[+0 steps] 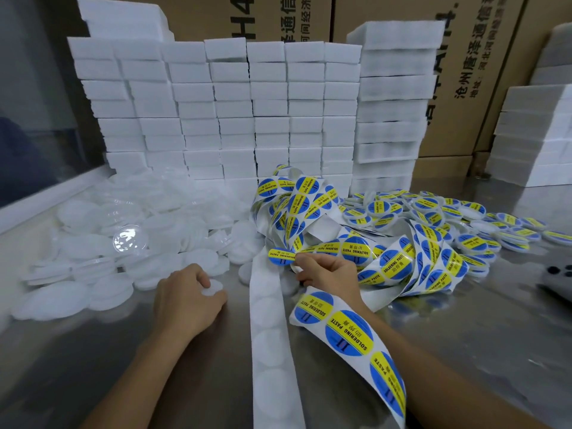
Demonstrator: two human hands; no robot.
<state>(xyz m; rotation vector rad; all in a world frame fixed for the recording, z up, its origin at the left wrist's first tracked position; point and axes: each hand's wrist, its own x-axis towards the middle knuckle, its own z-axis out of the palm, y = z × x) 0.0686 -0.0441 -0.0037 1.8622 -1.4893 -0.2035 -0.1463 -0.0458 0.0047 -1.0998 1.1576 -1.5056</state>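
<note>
Your left hand (185, 297) is resting on the shiny steel tabletop (464, 351) in the lower middle of the frame. Its fingers are curling round a small round white plastic lid (214, 288), which is peeking out between thumb and fingertips.

Just to the right, your right hand (325, 272) is pinching the edge of a round blue-and-yellow paper sticker (281, 256) printed "SOLDERING PASTE". The sticker is jutting out left of your fingertips near the frame's centre. Whether it is fully free of its backing cannot be told.

Below it, a bare white backing strip (269, 335) is running down to the bottom edge between your forearms. A long white strip of matching stickers (349, 332) is draping over your right forearm and tangling into a heap in the middle of the frame.

A pile of loose white lids (102, 243) is spreading across the left of the frame, and a pile of stickered lids (448, 218) is lying at the right. Behind both piles, stacks of white foam blocks (229, 113) are filling the top of the frame, with brown cardboard boxes (464, 97) behind them. A dark grey object (557, 277) is sitting at the right edge, too cropped to identify.
</note>
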